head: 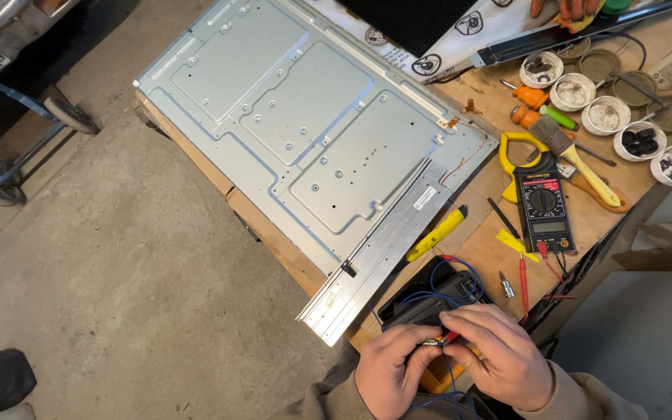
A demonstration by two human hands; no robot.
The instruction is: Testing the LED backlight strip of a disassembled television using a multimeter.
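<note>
Pinching a red probe tip (451, 337) between my left hand (390, 371) and right hand (499, 359), I grip it with both. Blue wires (446, 294) loop over the black box (432, 299) just beyond, beside the metal panel (305, 124).

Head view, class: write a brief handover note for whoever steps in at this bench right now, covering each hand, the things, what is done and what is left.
Left hand and right hand together pinch a small red-tipped probe with blue wires over a black box.
The clamp meter lies beside the metal panel, and a yellow tool lies at the panel's edge.
Done: panel lies face down on the wooden bench.
Left: the meter is untouched.
</note>
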